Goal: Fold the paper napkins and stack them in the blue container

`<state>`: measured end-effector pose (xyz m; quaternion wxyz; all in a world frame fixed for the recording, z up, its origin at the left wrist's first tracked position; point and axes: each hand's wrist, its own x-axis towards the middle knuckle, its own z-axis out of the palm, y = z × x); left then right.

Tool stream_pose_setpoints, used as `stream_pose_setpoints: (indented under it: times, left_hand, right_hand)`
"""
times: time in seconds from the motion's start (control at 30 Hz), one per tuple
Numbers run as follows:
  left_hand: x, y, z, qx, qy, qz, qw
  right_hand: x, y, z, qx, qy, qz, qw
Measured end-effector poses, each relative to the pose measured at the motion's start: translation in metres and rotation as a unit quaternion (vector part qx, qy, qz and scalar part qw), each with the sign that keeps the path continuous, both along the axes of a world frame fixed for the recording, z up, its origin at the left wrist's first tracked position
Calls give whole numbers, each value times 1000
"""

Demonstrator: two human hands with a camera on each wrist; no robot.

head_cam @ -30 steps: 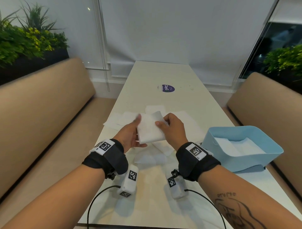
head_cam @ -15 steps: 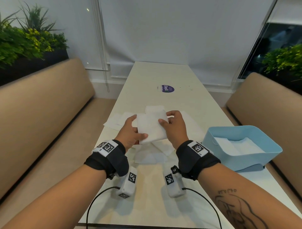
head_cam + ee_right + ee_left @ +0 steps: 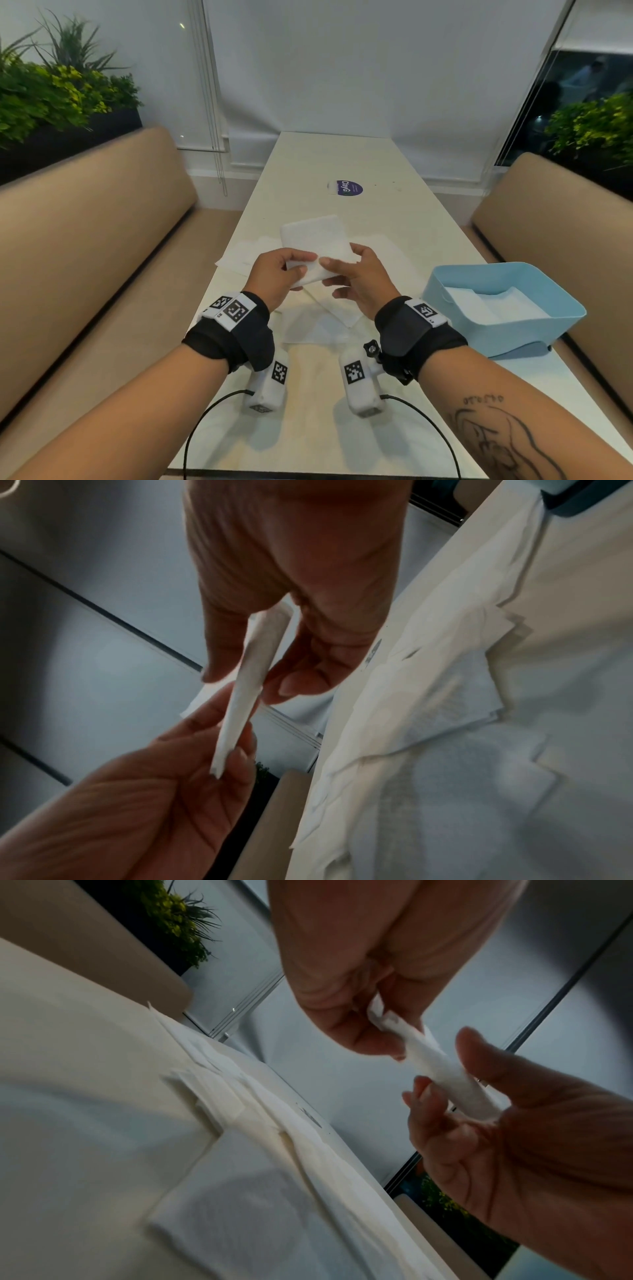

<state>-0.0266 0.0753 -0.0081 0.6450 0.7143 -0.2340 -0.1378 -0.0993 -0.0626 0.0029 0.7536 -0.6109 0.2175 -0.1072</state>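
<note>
- Both hands were held close together above the table [image 3: 342, 157]: left hand [image 3: 277, 279] and right hand [image 3: 359, 282] each pinched the near edge of a folded napkin [image 3: 317, 240].
- Meanwhile the blue container [image 3: 486, 339] sat off to the right, well apart.
- Some loose napkins [image 3: 318, 329] lay flat right below the hands.

One blue container [image 3: 507, 335] stands on one tabletop [image 3: 342, 161]. Left of the container are two hands, a left hand [image 3: 274, 275] and a right hand [image 3: 363, 282], holding one folded napkin [image 3: 315, 240] between their fingers [image 3: 301, 256]. Under them, also left of the container, lie several flat napkins [image 3: 318, 325], overlapped so their number cannot be told. The stack of napkins [image 3: 493, 305] inside the container is likewise uncountable. One purple sticker [image 3: 349, 188] lies beyond the container. Two benches [image 3: 85, 222] and two planters [image 3: 61, 99] flank it.
</note>
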Motion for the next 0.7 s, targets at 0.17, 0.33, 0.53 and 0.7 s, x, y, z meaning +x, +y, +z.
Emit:
stream_pose_setpoints:
  times: [0.17,0.33,0.53,0.7]
  left_hand:
    - [-4,0,-1,17,9,-16,1000]
    - [-5,5,4,24,31,-46,998]
    - [-4,8,17,39,24,-97,994]
    - [-6,4,29,31,34,-150,988]
  right_hand:
    - [-2,5,-2,-31,5,19,999]
    - [-12,-8,5,-34,10,-10,999]
    - [-21,-22,14,-51,12,-27,998]
    - [-30,-28,28,-58,3,-10,998]
